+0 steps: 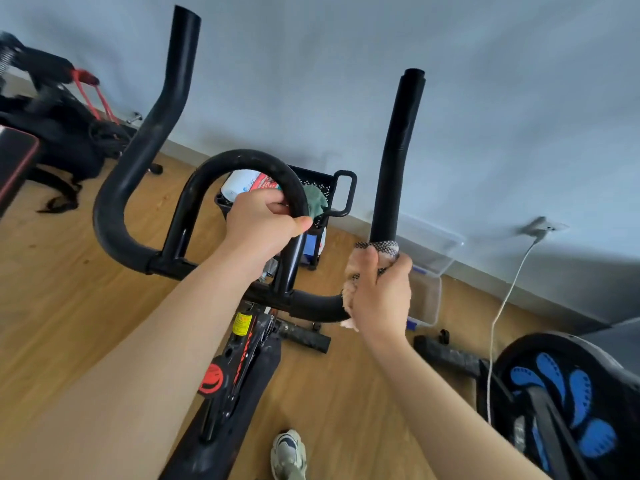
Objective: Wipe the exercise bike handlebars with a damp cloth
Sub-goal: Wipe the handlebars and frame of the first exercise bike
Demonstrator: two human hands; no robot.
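Note:
The black exercise bike handlebars (pixel 138 161) fill the middle of the head view, with a left horn, a centre loop (pixel 242 159) and a right horn (pixel 398 150) rising up. My left hand (pixel 263 220) grips the right side of the centre loop. My right hand (pixel 381 292) is wrapped around the base of the right horn and holds a pinkish cloth (pixel 351 289) with a dark mesh edge against the bar. The cloth sits between my palm and the grip, mostly hidden by my fingers.
A black caddy (pixel 341 188) with bottles and a green rag stands behind the bike by the wall. A clear plastic bin (pixel 433 271) and a white cable (pixel 502 306) lie at right. Another machine with blue pads (pixel 561 403) stands at lower right. Dark gym gear (pixel 52 116) lies at left.

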